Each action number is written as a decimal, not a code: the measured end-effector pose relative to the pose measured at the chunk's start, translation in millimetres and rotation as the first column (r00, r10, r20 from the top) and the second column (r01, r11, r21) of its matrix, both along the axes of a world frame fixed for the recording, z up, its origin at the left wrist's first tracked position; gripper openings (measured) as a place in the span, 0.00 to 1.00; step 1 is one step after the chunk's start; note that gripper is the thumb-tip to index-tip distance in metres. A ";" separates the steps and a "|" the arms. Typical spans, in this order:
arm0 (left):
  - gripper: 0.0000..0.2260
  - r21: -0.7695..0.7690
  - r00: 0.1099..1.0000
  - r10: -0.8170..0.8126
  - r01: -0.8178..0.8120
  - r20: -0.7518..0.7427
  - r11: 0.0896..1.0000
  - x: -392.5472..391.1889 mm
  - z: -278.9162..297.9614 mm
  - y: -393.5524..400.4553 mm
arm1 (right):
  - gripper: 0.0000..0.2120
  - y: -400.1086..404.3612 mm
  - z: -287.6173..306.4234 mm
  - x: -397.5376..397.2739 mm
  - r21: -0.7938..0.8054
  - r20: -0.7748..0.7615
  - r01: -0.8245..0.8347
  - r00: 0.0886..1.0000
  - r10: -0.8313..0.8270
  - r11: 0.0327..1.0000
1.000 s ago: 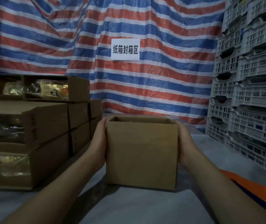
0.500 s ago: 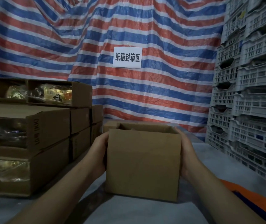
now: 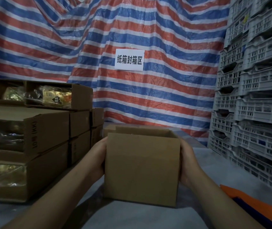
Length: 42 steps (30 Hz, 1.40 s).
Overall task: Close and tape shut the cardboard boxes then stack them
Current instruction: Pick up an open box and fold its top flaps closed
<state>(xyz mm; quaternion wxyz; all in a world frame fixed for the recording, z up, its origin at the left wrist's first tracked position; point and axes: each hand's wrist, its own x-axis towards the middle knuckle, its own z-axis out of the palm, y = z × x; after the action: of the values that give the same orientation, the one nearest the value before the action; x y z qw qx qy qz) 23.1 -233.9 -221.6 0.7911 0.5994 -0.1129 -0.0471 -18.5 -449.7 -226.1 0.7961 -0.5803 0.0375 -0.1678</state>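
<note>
**Open box held between two palms**

We see the left hand (image 3: 99, 156) pressed flat against the left side of the cardboard box (image 3: 142, 169) and the right hand (image 3: 187, 161) against its right side; the fingers reach around to the far faces and are hidden, so we cannot tell how far they curl. The box sits upright at the centre of the grey table (image 3: 148, 217), its bottom edge on or just above the surface, its broad plain front facing us and its mouth pointing up, flaps standing open. Its long axis runs left to right. We read no print on it.

To the left, stacked cartons (image 3: 37, 139) lie on their sides with film-wrapped goods showing; one end carries vertical print too blurred to read. Behind, a white sign (image 3: 129, 60) on the red, white and blue striped tarp (image 3: 156, 96) reads "纸箱封箱区". Grey plastic crates (image 3: 254, 100) are stacked at the right, and an orange object (image 3: 254, 205) lies at the lower right edge.
</note>
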 end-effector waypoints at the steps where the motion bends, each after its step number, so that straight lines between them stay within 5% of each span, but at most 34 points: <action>1: 0.13 0.008 1.000 -0.009 0.009 0.003 1.000 -0.9 1.0 0.1 | 0.24 0.4 -0.5 0.1 0.012 0.000 -0.004 1.000 0.004 1.000; 12: 0.09 0.222 0.998 -0.023 0.010 0.054 0.975 -3.8 6.2 2.9 | 0.23 -0.7 4.9 -3.4 0.073 -0.073 -0.044 0.996 0.049 0.996; 18: 0.18 0.165 0.990 -0.039 0.015 0.138 0.986 1.7 4.1 4.1 | 0.16 -1.8 5.4 -4.2 -0.051 -0.091 -0.064 0.994 0.059 0.997; 25: 0.34 0.179 0.920 -0.338 0.305 0.198 0.935 13.7 -1.5 24.0 | 0.17 -5.2 5.8 -4.1 -0.069 -0.076 -0.050 0.996 0.045 0.996; 34: 0.23 0.192 0.950 -0.267 0.235 0.163 0.953 11.2 0.0 18.6 | 0.18 -7.0 2.1 -0.6 -0.038 -0.041 -0.079 0.996 0.078 0.996; 42: 0.11 0.237 0.979 -0.159 0.125 0.130 0.963 9.3 0.3 11.6 | 0.06 -10.6 -0.6 2.0 -0.084 -0.038 -0.142 0.990 0.139 0.986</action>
<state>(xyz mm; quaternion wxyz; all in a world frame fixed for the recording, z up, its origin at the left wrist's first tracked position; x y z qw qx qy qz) 32.5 -222.3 -221.3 0.7011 0.6782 -0.2079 -0.0718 -16.5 -460.4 -226.7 0.7794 -0.6179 0.0020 -0.1035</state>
